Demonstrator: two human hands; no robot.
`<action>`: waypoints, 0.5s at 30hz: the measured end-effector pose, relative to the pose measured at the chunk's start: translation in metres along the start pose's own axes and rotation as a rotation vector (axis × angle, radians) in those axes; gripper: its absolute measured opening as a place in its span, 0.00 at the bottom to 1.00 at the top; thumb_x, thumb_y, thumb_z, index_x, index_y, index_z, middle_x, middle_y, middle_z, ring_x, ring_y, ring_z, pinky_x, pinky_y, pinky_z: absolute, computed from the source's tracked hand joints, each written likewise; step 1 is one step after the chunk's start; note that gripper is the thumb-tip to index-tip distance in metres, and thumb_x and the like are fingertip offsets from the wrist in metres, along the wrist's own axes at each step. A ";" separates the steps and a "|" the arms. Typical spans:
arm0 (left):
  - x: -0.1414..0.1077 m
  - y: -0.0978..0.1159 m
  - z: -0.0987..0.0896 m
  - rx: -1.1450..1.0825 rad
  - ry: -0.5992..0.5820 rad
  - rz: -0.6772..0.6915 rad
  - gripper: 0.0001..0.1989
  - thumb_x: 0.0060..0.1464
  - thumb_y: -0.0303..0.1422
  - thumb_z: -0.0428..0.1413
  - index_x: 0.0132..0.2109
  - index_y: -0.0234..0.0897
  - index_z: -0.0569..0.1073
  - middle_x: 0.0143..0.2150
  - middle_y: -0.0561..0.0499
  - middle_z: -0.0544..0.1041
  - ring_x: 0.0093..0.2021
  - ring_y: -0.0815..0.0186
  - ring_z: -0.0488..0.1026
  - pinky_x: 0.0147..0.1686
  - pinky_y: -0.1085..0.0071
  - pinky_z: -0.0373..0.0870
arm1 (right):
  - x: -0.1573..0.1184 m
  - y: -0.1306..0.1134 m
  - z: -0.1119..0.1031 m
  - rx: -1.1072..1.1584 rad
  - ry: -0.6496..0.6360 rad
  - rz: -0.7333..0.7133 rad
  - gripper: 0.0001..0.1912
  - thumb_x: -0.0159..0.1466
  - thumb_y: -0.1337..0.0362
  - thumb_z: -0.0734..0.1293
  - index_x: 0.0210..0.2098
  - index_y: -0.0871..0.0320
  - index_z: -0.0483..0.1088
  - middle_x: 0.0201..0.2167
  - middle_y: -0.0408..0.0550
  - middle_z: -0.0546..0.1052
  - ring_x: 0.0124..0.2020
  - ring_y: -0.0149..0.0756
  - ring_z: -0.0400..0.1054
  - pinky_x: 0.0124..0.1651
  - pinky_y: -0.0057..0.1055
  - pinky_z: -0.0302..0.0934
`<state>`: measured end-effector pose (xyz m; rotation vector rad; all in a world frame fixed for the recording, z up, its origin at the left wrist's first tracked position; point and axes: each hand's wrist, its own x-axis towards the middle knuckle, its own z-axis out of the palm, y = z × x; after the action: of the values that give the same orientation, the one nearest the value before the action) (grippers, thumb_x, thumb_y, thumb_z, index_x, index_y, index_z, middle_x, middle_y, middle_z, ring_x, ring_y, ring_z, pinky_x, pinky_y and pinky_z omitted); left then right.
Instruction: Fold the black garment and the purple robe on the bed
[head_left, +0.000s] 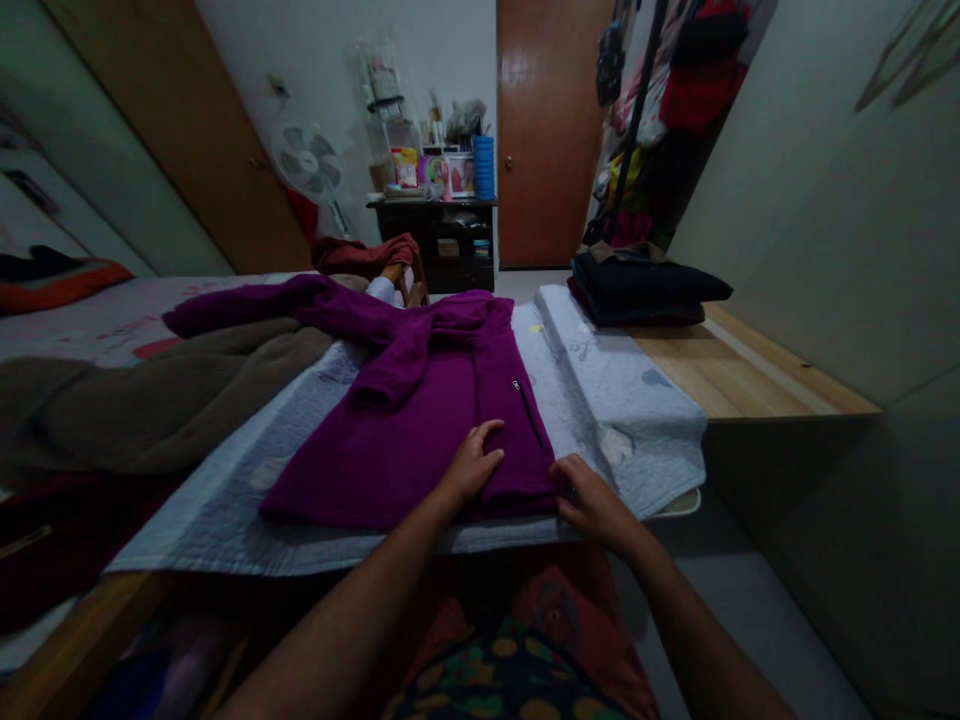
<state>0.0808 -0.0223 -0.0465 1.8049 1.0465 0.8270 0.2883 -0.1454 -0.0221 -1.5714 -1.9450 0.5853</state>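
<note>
A purple jacket [405, 440] with a zipped pocket lies on a pale quilted cover [322, 545]. One sleeve is laid over its body, and the other stretches away to the left. My left hand [474, 465] rests on the lower part of the jacket, its fingers apart. At the jacket's lower right corner, my right hand [589, 500] has its fingertips closed on the purple hem. The pocket zipper [529, 412] runs just above that hand.
Folded dark clothes [645, 285] are stacked on a wooden board [720, 370] at the right. Brown fleece clothing [157, 400] spreads over the bed on the left. Behind stand a fan [309, 160], a dark cabinet [435, 250] and a brown door [551, 130].
</note>
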 end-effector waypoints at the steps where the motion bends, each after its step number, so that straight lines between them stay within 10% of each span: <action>1: -0.001 0.001 0.000 0.009 -0.009 0.005 0.26 0.50 0.28 0.56 0.57 0.38 0.68 0.55 0.46 0.71 0.57 0.59 0.67 0.60 0.60 0.59 | 0.000 -0.003 0.001 -0.023 0.006 -0.002 0.16 0.52 0.77 0.60 0.39 0.57 0.64 0.37 0.46 0.66 0.39 0.35 0.62 0.43 0.30 0.58; 15: 0.004 0.008 0.006 -0.016 0.092 -0.094 0.23 0.50 0.28 0.57 0.55 0.36 0.67 0.55 0.45 0.71 0.57 0.60 0.67 0.60 0.62 0.60 | 0.019 -0.023 -0.024 -0.118 -0.185 -0.008 0.09 0.55 0.73 0.60 0.28 0.57 0.70 0.28 0.44 0.71 0.30 0.32 0.64 0.35 0.27 0.55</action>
<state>0.0898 -0.0232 -0.0414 1.7040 1.1710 0.8655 0.2848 -0.1322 0.0131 -1.6299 -2.1565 0.6426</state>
